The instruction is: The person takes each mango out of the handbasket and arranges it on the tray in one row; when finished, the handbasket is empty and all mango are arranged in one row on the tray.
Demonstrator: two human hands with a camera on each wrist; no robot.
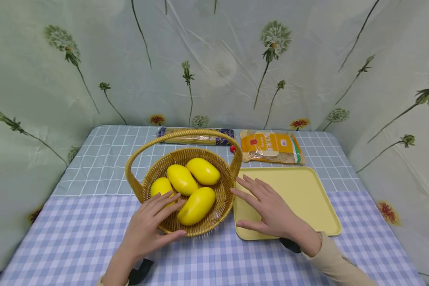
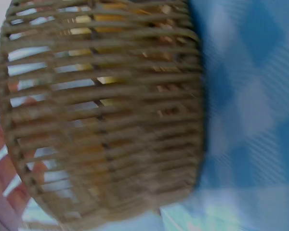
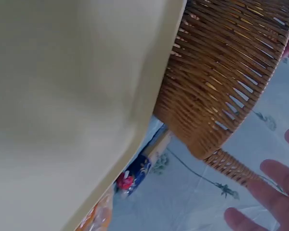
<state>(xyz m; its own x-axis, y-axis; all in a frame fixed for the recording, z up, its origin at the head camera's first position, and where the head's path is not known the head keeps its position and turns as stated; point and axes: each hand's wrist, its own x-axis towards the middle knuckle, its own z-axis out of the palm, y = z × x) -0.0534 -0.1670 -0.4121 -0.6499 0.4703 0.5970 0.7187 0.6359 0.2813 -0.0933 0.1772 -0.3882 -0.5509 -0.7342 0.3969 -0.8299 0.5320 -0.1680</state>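
Observation:
A round wicker basket (image 1: 221,206) with a tall arched handle (image 1: 186,133) stands left of centre and holds several yellow mangoes (image 1: 182,179). My left hand (image 1: 148,226) hovers over the basket's near left rim, fingers spread and reaching in front of the leftmost mango; whether it touches anything I cannot tell. My right hand (image 1: 268,206) is held over the left part of a pale yellow tray (image 1: 300,190), its spread fingertips by the basket's right side. Both wrist views show the basket's woven wall (image 2: 106,106) close up, with fingers (image 3: 279,175) beyond the rim in the right one.
Behind the tray lies an orange food packet (image 1: 271,147). A dark blue packet (image 1: 200,137) of what looks like dry noodles lies behind the basket. Something small and red (image 1: 232,149) shows beside the handle. A checked cloth (image 1: 75,238) covers the table; a floral curtain (image 1: 221,71) hangs behind.

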